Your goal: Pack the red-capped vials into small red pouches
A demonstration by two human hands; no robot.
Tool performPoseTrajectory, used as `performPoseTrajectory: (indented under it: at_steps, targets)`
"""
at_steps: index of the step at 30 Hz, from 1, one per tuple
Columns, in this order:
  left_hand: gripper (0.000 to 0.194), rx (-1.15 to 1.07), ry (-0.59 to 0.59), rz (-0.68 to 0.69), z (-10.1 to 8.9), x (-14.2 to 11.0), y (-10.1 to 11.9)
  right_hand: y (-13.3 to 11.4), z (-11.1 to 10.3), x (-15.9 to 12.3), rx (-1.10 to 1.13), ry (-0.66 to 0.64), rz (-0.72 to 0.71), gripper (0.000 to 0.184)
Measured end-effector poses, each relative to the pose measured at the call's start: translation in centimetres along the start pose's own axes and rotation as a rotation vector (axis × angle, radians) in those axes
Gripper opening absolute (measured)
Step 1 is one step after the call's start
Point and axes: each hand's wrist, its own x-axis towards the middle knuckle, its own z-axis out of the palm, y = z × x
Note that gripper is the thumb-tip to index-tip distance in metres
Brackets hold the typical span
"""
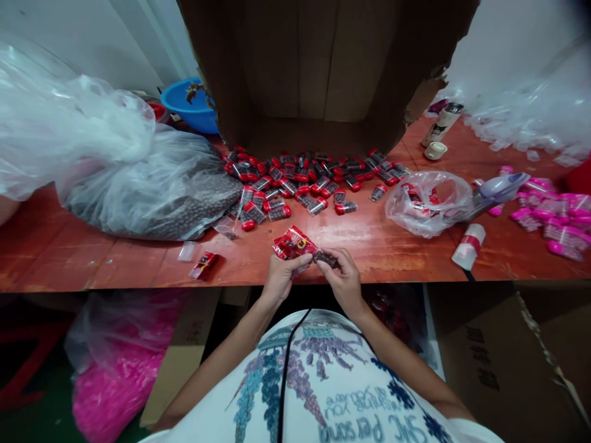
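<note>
Left hand: I see my left hand pinching a small fan of red printed wrappers between thumb and fingers, just above the tabletop's near edge.
Right hand: my right hand grips a small dark-filled container, its end meeting the wrappers; I cannot tell whether it is inside one.
Red-capped containers: I have a loose pile of these ahead of both hands, each clear-walled with dark contents, reaching back to the mouth of the cardboard box.
Left side: a big clear bag of dark beads slumps beside the pile; nearer me lie a red packet and a clear empty container. The blue basin stands behind.
Right side: I make out a clear plastic bag with red wrapping inside, a purple-handled tool touching it, a white-and-red roll nearer the edge, and pink-capped containers farther right.
Back right: a pale flask leans behind a cream cup.
</note>
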Motion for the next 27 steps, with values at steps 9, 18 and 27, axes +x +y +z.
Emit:
performPoseTrajectory:
  at_steps: [9,18,27]
  targets:
    - [0.035,-0.007,-0.026,0.039,-0.3,-0.1,-0.1,1.1,0.7,-0.5,0.141,-0.015,0.084,0.029]
    - [0.028,0.082,-0.054,0.015,-0.5,-0.2,0.1,0.0,0.7,-0.8,0.203,-0.001,0.127,0.027]
    - [0.032,0.072,-0.063,0.017,-0.5,-0.4,0.3,0.0,0.7,-0.5,0.57,-0.025,0.421,0.033]
